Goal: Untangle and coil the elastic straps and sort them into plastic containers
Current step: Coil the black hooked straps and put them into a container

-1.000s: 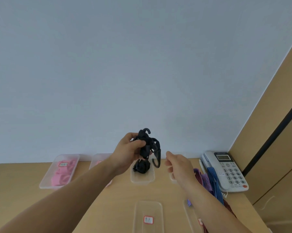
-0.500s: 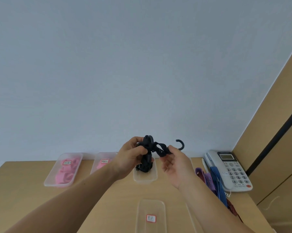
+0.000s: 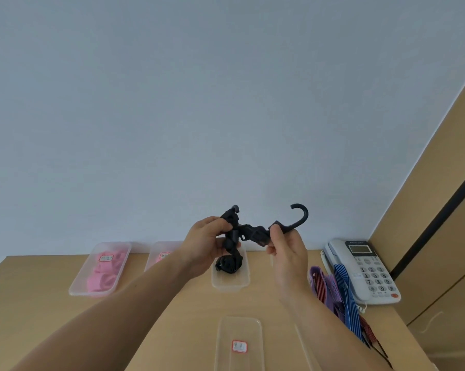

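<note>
Black strap (image 3: 254, 232) mid-coil, held above the tabletop's (image 3: 188, 341) far edge.
Left hand (image 3: 204, 242) curls round the wound bundle, likely so it stays tight. Right hand (image 3: 286, 250) pinches the free end by its hook (image 3: 302, 214). The black-strap container (image 3: 230, 287) sits just below them.

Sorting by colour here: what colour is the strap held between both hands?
Black, hook included; the strap shows best in the head view.

The raised strap (image 3: 252, 234) is black, as is the coil (image 3: 229, 265) in its clear container (image 3: 230, 286). The pink straps (image 3: 102, 277) are plain, the blue strap (image 3: 345, 290) pale-striped, the telephone (image 3: 370, 277) white, the table (image 3: 38, 303) tan.
</note>
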A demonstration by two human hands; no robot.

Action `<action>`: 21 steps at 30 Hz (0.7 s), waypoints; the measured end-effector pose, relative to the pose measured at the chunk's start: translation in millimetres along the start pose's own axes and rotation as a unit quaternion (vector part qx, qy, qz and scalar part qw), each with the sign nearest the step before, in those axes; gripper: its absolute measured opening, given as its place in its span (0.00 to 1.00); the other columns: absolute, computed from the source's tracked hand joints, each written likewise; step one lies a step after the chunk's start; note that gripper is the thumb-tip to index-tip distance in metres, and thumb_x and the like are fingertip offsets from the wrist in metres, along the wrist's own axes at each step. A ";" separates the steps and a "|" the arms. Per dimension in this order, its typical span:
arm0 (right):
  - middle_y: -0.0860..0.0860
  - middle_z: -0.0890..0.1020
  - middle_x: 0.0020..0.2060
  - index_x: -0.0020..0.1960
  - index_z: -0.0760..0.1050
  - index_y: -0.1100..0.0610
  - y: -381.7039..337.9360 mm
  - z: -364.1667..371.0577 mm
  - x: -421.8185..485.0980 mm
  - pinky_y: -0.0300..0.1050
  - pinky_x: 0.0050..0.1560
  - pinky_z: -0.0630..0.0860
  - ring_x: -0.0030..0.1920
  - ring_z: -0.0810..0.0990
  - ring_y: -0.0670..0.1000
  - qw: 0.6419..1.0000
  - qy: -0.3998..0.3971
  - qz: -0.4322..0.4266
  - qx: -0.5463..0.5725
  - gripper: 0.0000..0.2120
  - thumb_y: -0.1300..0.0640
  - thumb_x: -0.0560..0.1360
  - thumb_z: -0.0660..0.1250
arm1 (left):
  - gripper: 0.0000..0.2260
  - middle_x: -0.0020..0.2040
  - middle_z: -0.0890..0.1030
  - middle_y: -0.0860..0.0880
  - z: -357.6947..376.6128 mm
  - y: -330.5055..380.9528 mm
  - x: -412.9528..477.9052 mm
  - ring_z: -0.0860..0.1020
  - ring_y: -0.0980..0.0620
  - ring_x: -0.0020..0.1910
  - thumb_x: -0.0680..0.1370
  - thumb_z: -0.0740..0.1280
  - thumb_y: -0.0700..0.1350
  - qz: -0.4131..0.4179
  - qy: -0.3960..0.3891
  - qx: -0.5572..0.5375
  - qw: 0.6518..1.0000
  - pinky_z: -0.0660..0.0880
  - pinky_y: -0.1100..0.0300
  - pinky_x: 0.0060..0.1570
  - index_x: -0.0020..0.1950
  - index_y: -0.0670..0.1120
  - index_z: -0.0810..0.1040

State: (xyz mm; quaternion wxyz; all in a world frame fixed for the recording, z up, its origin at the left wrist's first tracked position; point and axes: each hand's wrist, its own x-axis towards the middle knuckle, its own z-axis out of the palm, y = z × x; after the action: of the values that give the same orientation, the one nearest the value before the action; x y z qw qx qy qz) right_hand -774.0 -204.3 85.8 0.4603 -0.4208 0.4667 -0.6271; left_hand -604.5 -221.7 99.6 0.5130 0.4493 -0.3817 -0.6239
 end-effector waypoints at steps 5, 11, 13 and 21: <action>0.41 0.83 0.37 0.50 0.77 0.58 -1.4 -4.4 -0.9 0.31 0.44 0.74 0.38 0.78 0.38 0.993 -0.095 -0.071 0.003 0.05 0.61 0.81 0.62 | 0.03 0.44 0.82 0.44 2.9 -0.4 0.5 0.77 0.44 0.36 0.77 0.66 0.40 -0.027 0.002 0.047 0.999 0.75 0.48 0.46 0.50 0.42 0.76; 0.45 0.81 0.38 0.47 0.81 0.55 -3.2 -11.8 6.8 0.35 0.38 0.69 0.36 0.73 0.42 0.984 -0.180 0.011 0.002 0.11 0.48 0.74 0.67 | 0.08 0.44 0.83 0.45 3.6 0.0 -3.8 0.79 0.47 0.37 0.78 0.66 0.39 -0.022 0.007 0.095 0.995 0.77 0.51 0.45 0.56 0.43 0.76; 0.47 0.78 0.35 0.46 0.81 0.57 -3.2 -12.8 6.7 0.37 0.37 0.66 0.34 0.69 0.45 0.978 -0.204 0.046 -0.015 0.12 0.48 0.74 0.67 | 0.09 0.46 0.83 0.43 5.8 -1.3 -6.4 0.80 0.47 0.37 0.77 0.66 0.37 -0.022 0.005 0.105 0.994 0.79 0.51 0.43 0.58 0.43 0.76; 0.49 0.77 0.32 0.42 0.74 0.63 1.5 -2.2 2.1 0.47 0.40 0.72 0.32 0.75 0.48 0.944 -0.201 0.027 -0.259 0.17 0.49 0.78 0.65 | 0.11 0.53 0.83 0.38 8.8 -3.0 -11.2 0.84 0.43 0.44 0.76 0.68 0.35 0.009 0.022 0.072 0.997 0.82 0.45 0.51 0.58 0.40 0.76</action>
State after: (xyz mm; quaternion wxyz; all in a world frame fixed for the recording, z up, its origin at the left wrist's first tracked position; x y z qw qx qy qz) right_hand -776.2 -206.1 84.2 0.4366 -0.6297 0.5223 -0.3742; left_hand -612.9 -210.0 101.4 0.4933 0.4954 -0.4186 -0.5797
